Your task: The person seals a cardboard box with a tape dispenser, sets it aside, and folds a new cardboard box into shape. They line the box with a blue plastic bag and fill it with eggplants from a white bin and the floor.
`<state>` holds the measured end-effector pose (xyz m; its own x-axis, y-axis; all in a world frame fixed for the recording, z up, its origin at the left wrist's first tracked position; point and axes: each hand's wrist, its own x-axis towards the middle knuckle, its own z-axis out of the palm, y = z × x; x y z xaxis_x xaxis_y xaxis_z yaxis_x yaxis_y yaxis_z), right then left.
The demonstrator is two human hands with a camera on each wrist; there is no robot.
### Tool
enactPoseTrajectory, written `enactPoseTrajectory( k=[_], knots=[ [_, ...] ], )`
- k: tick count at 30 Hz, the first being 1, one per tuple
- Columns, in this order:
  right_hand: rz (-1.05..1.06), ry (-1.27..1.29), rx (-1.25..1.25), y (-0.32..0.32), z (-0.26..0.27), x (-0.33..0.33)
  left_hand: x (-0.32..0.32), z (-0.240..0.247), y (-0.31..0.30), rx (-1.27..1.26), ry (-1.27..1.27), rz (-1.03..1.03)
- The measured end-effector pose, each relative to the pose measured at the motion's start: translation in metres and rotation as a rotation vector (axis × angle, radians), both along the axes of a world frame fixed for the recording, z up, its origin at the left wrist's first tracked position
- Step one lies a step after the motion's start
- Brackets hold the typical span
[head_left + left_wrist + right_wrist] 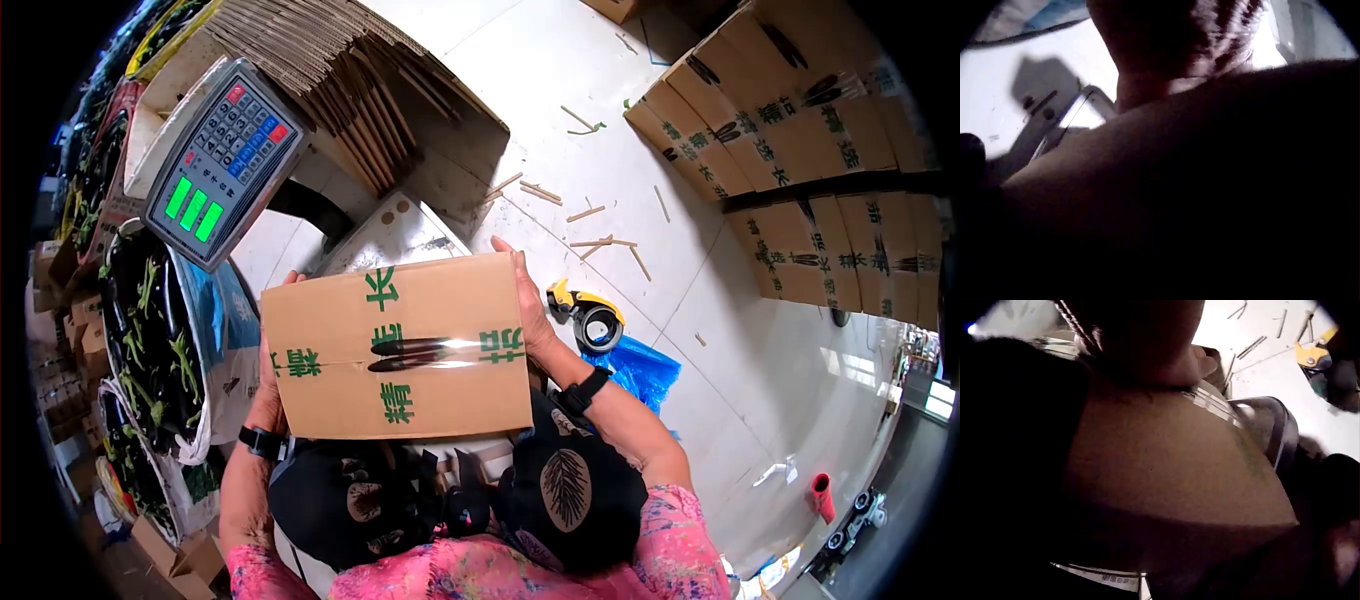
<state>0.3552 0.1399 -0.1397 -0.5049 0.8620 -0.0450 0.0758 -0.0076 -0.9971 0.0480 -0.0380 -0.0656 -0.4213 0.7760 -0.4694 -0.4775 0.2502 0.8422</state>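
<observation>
A closed cardboard box (pixel 455 390) with green printed characters and pictures of dark eggplants is held level in front of the body, over the lap. My left hand (pixel 268 365) grips its left side, mostly hidden by the box, with fingertips showing at the far left corner. Along the right side my right hand (pixel 533 305) grips it, fingertips bent in at the far right corner. The right wrist view shows that hand (pixel 1179 365) against the box's brown side (pixel 1160 450). The left wrist view is very dark, with part of the hand (pixel 1166 50) at the top.
A scale display (pixel 225 165) stands at far left, its platform (pixel 395 235) beyond the box. Flattened cartons (pixel 350 95) lean behind it. Sacks of eggplants (pixel 150 340) are left. A yellow tape dispenser (pixel 585 312) and blue plastic (pixel 640 372) lie right; stacked cartons (pixel 780 120) stand far right.
</observation>
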Motion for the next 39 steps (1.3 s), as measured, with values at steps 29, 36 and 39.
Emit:
enactPoseTrajectory(
  k=[29, 36, 39],
  knots=[
    [-0.007, -0.363, -0.314, -0.059, -0.073, 0.054, 0.016, -0.004, -0.04, -0.236, -0.018, -0.099],
    [-0.021, -0.052, -0.679, -0.037, 0.001, 0.065, 0.027, 0.006, -0.003, -0.227, -0.002, -0.165],
    [-0.068, 0.005, -0.764, -0.012, 0.022, 0.083, 0.034, 0.017, 0.027, -0.193, 0.015, -0.22]
  ],
)
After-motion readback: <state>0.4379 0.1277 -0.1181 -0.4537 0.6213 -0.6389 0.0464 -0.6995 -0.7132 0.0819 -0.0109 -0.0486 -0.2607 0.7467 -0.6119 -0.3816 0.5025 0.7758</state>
